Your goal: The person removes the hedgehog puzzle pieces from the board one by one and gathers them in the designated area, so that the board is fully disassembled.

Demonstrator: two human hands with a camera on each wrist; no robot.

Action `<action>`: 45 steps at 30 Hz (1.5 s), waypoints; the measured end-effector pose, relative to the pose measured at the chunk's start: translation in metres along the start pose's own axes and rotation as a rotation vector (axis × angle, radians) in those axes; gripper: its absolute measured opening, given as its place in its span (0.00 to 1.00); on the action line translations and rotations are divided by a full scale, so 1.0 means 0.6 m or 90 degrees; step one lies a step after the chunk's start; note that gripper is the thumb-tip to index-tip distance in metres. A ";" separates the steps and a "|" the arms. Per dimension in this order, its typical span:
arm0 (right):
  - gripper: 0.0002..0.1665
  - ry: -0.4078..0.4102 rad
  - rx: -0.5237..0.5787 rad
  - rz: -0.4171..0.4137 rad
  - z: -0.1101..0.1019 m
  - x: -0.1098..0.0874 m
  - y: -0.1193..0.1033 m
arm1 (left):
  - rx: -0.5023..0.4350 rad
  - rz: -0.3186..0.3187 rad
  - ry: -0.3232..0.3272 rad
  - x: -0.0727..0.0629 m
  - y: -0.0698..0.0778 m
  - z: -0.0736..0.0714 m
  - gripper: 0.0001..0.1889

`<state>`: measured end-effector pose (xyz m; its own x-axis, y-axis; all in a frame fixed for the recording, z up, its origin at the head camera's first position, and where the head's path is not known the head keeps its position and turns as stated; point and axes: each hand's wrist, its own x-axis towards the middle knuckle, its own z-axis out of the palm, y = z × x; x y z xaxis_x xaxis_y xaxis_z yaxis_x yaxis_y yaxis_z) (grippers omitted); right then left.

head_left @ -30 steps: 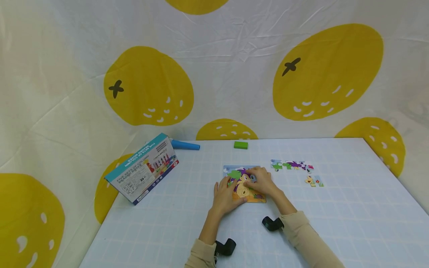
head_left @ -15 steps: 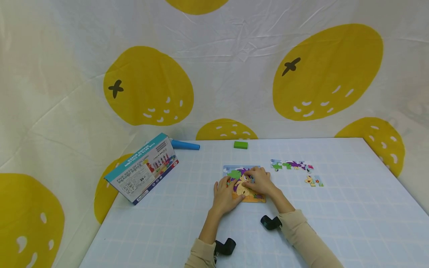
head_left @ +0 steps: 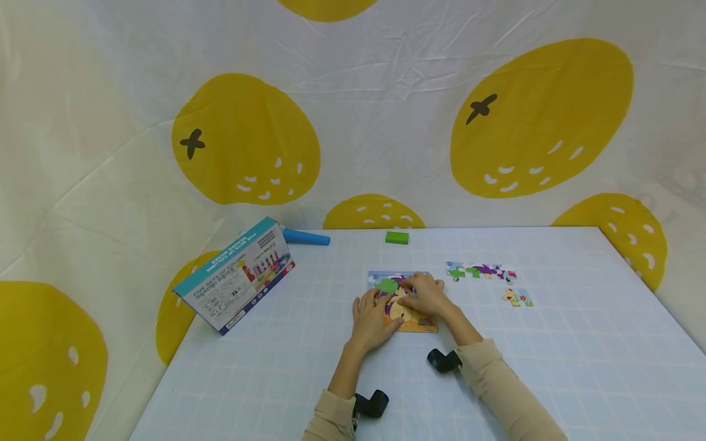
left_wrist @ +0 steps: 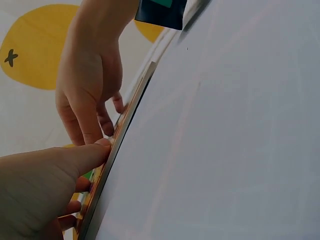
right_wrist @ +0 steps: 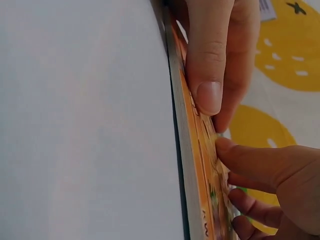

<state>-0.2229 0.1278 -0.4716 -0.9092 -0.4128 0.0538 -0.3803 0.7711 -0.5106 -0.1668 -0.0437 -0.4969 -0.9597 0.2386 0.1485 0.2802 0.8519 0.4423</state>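
A jigsaw puzzle [head_left: 425,324] with a cartoon pony picture lies in its tray in the middle of the table, partly under both hands. My left hand [head_left: 368,324] rests on its left side, fingers spread and thumb tip on the lower part. With bent index finger and thumb, my right hand [head_left: 430,296] pinches at a puzzle piece near the pony's face; the piece is mostly hidden. In the right wrist view, the right hand [right_wrist: 295,185] has its fingertips down on the picture, close to the left thumb [right_wrist: 209,95]. Loose puzzle pieces [head_left: 485,271] lie to the right.
More loose pieces [head_left: 517,298] lie just below that row. A green block [head_left: 397,237] sits at the back edge. At the left, a toy box [head_left: 237,275] leans at an angle, with a blue cone-shaped object [head_left: 306,237] behind it.
My right hand and forearm have shifted slightly left and toward the puzzle's middle. The left thumb has slid a little up from the puzzle's lower edge. Loose pieces stay put.
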 end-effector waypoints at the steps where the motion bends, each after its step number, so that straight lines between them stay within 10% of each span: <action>1: 0.24 -0.002 0.001 0.001 0.000 0.002 0.000 | 0.000 -0.001 -0.001 0.000 0.000 0.000 0.30; 45: 0.22 -0.050 0.026 0.070 -0.006 0.027 -0.006 | 0.002 -0.011 -0.012 0.000 0.001 0.000 0.31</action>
<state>-0.2370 0.1202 -0.4655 -0.9286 -0.3642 -0.0707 -0.2701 0.7944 -0.5440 -0.1665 -0.0429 -0.4965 -0.9648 0.2323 0.1234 0.2630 0.8573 0.4426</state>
